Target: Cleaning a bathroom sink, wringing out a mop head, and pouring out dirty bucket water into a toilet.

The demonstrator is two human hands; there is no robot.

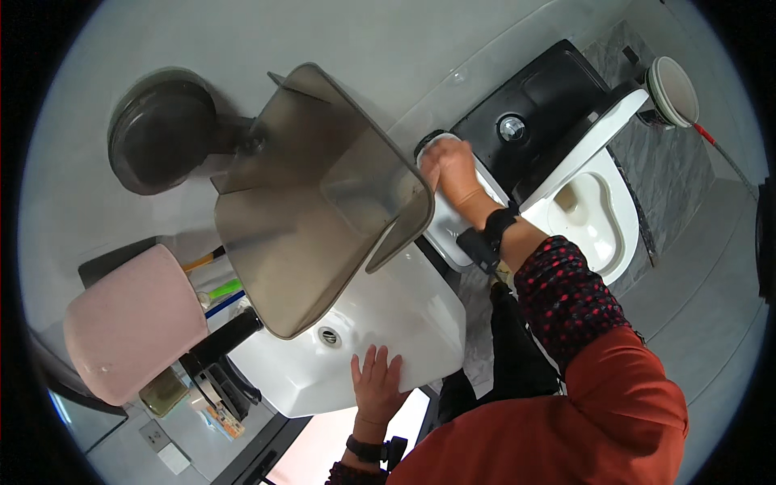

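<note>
My left hand (378,385) rests with its fingers spread on the near rim of the white washbasin (412,315). Stretched far out, my right hand (451,168) is at the far end of a narrow white container (453,230), which stands between the washbasin and the toilet. Its fingers point down and are blurred, so what they touch or hold cannot be made out. Part of that container is hidden under my right forearm. Both wrists wear dark straps with small black devices.
A translucent grey-brown holder (299,194) juts from the wall over the washbasin, beside a dark round cup (158,133). Pink container (137,327), brushes and bottles crowd the left. The toilet (598,218), its lid raised, and a bucket (672,90) with a red-handled stick are right.
</note>
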